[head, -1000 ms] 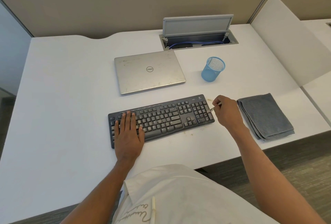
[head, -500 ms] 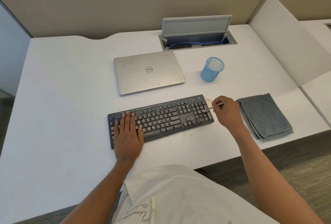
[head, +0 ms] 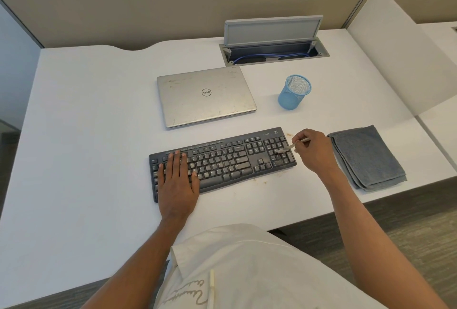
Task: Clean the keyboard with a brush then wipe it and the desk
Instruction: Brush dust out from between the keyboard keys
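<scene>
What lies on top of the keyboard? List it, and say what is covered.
The left hand rests flat on the left keys of the keyboard. The brush, pinched by the right hand, has its tip on the right-end keys. Keys under the left hand are hidden.

Brush (head: 291, 146) farther inward over keyboard (head: 222, 163).

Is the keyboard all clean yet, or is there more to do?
Nothing looks finished. Brushing is under way: the right hand holds the brush on the number pad of the keyboard; the left hand rests flat on it. Wiping is left: the grey cloth lies folded, brown specks dot the desk.
</scene>
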`<move>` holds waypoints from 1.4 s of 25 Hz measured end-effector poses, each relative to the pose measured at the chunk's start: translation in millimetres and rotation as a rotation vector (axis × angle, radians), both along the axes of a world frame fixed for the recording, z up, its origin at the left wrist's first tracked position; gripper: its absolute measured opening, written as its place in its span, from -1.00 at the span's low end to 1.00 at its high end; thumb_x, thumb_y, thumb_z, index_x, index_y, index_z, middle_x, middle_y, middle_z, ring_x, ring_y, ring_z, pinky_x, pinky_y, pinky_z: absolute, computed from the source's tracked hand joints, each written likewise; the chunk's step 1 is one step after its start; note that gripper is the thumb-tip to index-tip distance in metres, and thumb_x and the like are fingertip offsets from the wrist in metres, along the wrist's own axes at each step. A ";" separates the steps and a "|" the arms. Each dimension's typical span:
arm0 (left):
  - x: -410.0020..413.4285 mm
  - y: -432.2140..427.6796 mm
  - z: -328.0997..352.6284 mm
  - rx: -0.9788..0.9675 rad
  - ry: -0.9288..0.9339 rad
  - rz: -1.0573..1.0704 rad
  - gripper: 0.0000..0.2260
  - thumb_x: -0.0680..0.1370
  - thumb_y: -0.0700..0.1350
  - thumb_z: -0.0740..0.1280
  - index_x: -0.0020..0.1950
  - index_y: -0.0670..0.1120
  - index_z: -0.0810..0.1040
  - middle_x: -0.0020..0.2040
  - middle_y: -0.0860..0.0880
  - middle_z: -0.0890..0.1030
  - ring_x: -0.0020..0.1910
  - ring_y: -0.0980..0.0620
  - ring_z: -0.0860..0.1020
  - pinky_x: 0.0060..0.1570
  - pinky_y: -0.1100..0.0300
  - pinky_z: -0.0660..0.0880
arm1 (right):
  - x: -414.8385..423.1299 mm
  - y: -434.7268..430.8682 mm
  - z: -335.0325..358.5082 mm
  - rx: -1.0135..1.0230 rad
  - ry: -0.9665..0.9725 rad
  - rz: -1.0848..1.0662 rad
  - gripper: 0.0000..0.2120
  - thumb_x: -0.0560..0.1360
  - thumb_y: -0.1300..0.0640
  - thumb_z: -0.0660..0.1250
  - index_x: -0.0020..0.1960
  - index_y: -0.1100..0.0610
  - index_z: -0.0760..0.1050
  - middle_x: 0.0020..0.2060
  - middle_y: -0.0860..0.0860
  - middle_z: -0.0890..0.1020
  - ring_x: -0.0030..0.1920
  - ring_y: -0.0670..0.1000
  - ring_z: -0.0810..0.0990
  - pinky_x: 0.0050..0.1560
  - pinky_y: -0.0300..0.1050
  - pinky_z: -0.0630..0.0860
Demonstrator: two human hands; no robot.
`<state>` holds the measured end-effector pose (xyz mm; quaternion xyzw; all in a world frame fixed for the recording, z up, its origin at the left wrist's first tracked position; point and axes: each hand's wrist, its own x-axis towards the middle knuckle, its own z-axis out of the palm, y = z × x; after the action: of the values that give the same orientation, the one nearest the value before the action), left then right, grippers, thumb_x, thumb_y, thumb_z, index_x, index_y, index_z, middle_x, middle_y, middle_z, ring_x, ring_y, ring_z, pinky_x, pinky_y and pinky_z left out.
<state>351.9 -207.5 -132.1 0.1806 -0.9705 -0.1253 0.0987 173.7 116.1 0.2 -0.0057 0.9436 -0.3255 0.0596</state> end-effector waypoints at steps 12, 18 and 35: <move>0.0 0.6 -0.2 0.008 0.003 0.003 -0.45 0.73 0.06 0.02 0.67 -0.17 0.28 0.67 -0.16 0.29 0.68 -0.13 0.21 0.68 -0.18 0.04 | 3.1 4.8 -2.8 -0.024 0.026 0.010 -0.86 0.52 0.29 0.30 -0.09 0.11 0.60 -0.22 -0.01 0.68 -0.20 -0.03 0.67 -0.21 -0.26 0.50; -0.1 0.7 0.7 -0.002 0.001 0.003 -0.44 0.73 0.07 0.01 0.67 -0.17 0.28 0.67 -0.15 0.30 0.68 -0.13 0.21 0.68 -0.17 0.05 | 5.1 9.2 -6.2 0.002 0.075 -0.053 -0.83 0.52 0.33 0.26 -0.06 0.14 0.59 -0.18 0.04 0.66 -0.25 0.01 0.58 -0.26 -0.15 0.46; 0.0 1.0 0.2 0.001 0.017 0.005 -0.45 0.73 0.06 0.03 0.66 -0.17 0.30 0.66 -0.16 0.33 0.67 -0.14 0.24 0.67 -0.19 0.08 | 3.7 14.0 -2.0 -0.007 0.004 -0.014 -0.85 0.52 0.31 0.31 -0.10 0.11 0.60 -0.22 0.04 0.69 -0.20 0.02 0.66 -0.19 -0.12 0.54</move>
<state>351.9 -206.5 -131.9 0.1820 -0.9691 -0.1270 0.1073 177.4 130.1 -1.8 0.0001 0.9426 -0.3292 0.0554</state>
